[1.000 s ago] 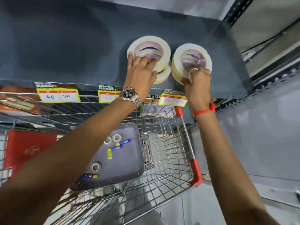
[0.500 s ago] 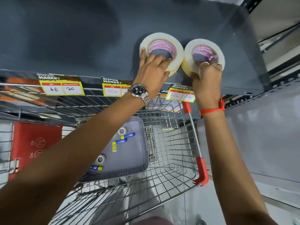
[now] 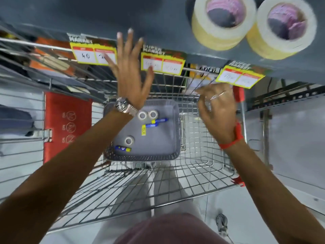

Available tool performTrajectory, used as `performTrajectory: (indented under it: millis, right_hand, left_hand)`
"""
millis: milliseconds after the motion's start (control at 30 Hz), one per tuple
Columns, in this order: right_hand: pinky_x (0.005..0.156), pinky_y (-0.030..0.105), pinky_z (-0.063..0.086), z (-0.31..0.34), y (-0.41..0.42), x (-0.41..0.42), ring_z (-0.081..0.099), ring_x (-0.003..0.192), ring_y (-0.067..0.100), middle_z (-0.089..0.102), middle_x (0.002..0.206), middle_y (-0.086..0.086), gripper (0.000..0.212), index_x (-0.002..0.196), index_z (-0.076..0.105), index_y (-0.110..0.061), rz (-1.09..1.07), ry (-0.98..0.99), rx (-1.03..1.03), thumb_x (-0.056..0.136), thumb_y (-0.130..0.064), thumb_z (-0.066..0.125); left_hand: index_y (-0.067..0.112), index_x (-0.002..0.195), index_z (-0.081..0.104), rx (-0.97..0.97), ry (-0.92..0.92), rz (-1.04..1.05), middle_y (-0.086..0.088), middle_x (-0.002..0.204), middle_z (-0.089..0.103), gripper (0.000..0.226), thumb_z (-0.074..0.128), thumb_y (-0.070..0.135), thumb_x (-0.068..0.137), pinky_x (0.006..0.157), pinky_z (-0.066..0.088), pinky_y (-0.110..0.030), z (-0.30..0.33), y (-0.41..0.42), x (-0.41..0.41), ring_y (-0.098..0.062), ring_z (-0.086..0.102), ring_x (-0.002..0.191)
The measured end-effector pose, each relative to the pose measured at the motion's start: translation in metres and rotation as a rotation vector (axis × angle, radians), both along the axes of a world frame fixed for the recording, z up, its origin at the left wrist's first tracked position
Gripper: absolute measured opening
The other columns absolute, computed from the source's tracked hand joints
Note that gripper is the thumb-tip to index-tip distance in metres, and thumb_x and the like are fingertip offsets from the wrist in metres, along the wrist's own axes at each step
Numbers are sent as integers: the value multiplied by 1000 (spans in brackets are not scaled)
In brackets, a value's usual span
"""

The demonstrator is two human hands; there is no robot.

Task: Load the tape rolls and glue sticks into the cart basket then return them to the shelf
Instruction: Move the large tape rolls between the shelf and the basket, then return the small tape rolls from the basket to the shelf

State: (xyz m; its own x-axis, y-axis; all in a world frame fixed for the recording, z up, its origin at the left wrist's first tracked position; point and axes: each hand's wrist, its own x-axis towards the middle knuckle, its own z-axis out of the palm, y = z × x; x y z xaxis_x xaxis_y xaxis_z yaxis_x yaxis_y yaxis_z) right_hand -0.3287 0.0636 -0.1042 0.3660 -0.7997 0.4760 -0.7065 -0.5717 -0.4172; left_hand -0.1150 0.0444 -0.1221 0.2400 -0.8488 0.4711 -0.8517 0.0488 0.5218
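1. nearest the camera, the person's two bare forearms are reaching forward over a wire shopping cart (image 3: 175,175).
2. inside the cart, a grey plastic basket (image 3: 168,152) is sitting toward the far end, below and between the two hands.
3. in the basket, two small tape rolls (image 3: 147,115) are lying side by side and touching, a third small roll (image 3: 128,141) is lying apart nearer the front, and blue glue sticks (image 3: 154,123) are lying just beside the pair, with one more glue stick (image 3: 123,148) lying by the front wall.
4. the left hand (image 3: 131,76), with a metal watch (image 3: 125,106) on the wrist, is hovering above the basket with fingers spread wide, holding nothing and touching nothing.
5. the right hand (image 3: 217,110), wearing rings and a red wrist band (image 3: 235,138), is hanging over the cart's far right side with fingers loosely curled and empty; it is blurred, so i cannot tell whether it is brushing the wire.
6. beyond the hands, yellow price tags (image 3: 162,63) are hanging along the shelf edge.
7. farthest off, on the dark shelf (image 3: 123,13), two big tape rolls (image 3: 222,20) are lying flat, just beside each other, well apart from both hands, up and to the right.
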Motion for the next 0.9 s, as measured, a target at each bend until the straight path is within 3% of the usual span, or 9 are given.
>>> performTrajectory:
  millis: [67,167,233,267,367,467,500,767,900]
  right_hand:
    - [76,33,46,-40,19,14,56,87,26,71,88,12,20,91,68,-5,112,102,144,82,1,51]
    - [64,30,56,-96,35,41,63,81,26,71,77,9,21,78,70,-6,247,313,312,72,-4,50]
    - [54,29,59,-130,38,60,68,71,29,70,68,11,13,68,68,-5,295,465,422,58,3,68]
    - [52,29,59,-145,37,68,68,68,29,69,66,10,21,66,68,-6,311,524,460,50,6,76]
    - [50,28,56,-186,36,88,68,74,31,70,73,14,27,75,70,-7,288,649,552,53,8,73]
    - [85,42,54,-226,32,104,53,110,38,62,108,25,29,103,62,0,272,679,665,81,11,46]
    - [88,44,52,-234,31,107,49,116,37,59,115,25,31,107,60,1,235,683,679,84,10,42]
    - [102,42,43,-272,-1,126,36,128,38,39,139,23,30,118,52,-3,78,732,685,91,-1,40]
    - [100,39,44,-274,-8,136,31,133,36,27,148,22,32,123,50,-4,21,639,760,91,-3,45]
  left_hand:
    - [11,131,35,123,-28,-38,-29,142,34,50,48,23,84,113,-21,-36,-40,39,27,-36,13,134]
    - [8,127,38,428,-45,-107,-29,138,39,46,41,23,84,111,14,-58,-97,89,58,-38,25,132]
    - [1,125,43,664,39,-76,-31,133,45,50,37,25,82,103,35,-53,-128,111,74,-45,41,121]
    - [-3,124,46,762,81,-39,-32,129,47,49,39,23,83,98,40,-49,-140,117,80,-47,46,115]
    - [-1,120,51,993,134,39,-26,128,52,36,55,12,87,97,38,-41,-172,135,94,-40,49,117]
    - [0,117,55,1116,155,-11,-24,125,56,36,61,17,86,100,36,-37,-196,148,97,-35,51,117]
    - [1,117,55,1135,174,-3,-23,124,57,39,63,21,84,101,36,-36,-204,152,94,-35,51,118]
    - [-2,127,44,1194,91,-15,-22,144,33,72,75,29,70,105,32,-39,-246,160,60,-35,37,129]
    - [1,130,37,1184,63,92,-25,136,39,75,74,21,69,101,38,-45,-256,158,55,-41,45,117]
